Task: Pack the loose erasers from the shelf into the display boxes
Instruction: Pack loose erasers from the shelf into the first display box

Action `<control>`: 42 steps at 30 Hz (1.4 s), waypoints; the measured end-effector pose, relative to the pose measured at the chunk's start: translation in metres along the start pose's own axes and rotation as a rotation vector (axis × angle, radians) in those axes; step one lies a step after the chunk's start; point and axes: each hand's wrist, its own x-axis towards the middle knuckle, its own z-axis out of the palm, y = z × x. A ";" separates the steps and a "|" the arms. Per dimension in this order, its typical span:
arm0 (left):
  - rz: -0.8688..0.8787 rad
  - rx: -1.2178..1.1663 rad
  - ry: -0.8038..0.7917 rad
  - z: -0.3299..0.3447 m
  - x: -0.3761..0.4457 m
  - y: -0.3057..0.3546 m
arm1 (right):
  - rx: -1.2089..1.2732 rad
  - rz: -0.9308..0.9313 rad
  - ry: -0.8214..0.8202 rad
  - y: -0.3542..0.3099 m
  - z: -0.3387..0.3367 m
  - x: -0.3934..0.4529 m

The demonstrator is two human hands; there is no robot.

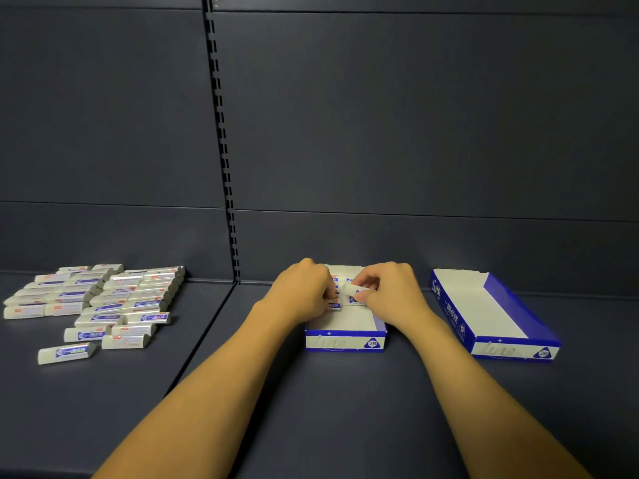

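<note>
From the head camera, the job looks like it has only just begun. The middle box [345, 337] sits on the dark shelf [311, 409] right in front of the person, with its blue and white front wall on the near side. A few erasers [352, 299] lie in a row at the far end of this box, and the near half of its white floor is bare. The right hand [387, 292] pinches one eraser [351, 288] between thumb and fingers, just above the row, so its grip is closed on that eraser. The left hand [304, 288] has its fingers curled down at the left side of the row and touches the erasers there; whether its grip truly holds one cannot be told, because the fingertips are hidden. A big pile of loose erasers [100, 305] lies well apart on the left part of the shelf, in rough rows, so most of the work seems to be left. A second box [498, 316] stands on the right, turned at a slant, and its white inside shows nothing in it. Nothing lies between the pile and the boxes. The grey back wall [415, 115] stands behind it all, with a slotted strip [224, 150] running up it. The pile is a long reach to the left, so each trip may take some time.
</note>
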 end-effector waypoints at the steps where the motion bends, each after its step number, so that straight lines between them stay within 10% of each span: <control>1: 0.003 0.038 -0.002 0.001 0.000 0.001 | -0.001 0.002 -0.003 0.000 0.000 0.000; 19: -0.014 -0.017 0.052 0.006 -0.001 -0.003 | -0.508 -0.166 -0.035 -0.027 -0.002 -0.010; 26: -0.163 -0.157 0.295 -0.014 -0.018 -0.047 | -0.547 -0.173 -0.096 -0.027 0.004 -0.007; 42: -0.294 -0.029 0.136 0.010 -0.028 -0.067 | -0.740 -0.245 -0.139 -0.029 0.010 -0.001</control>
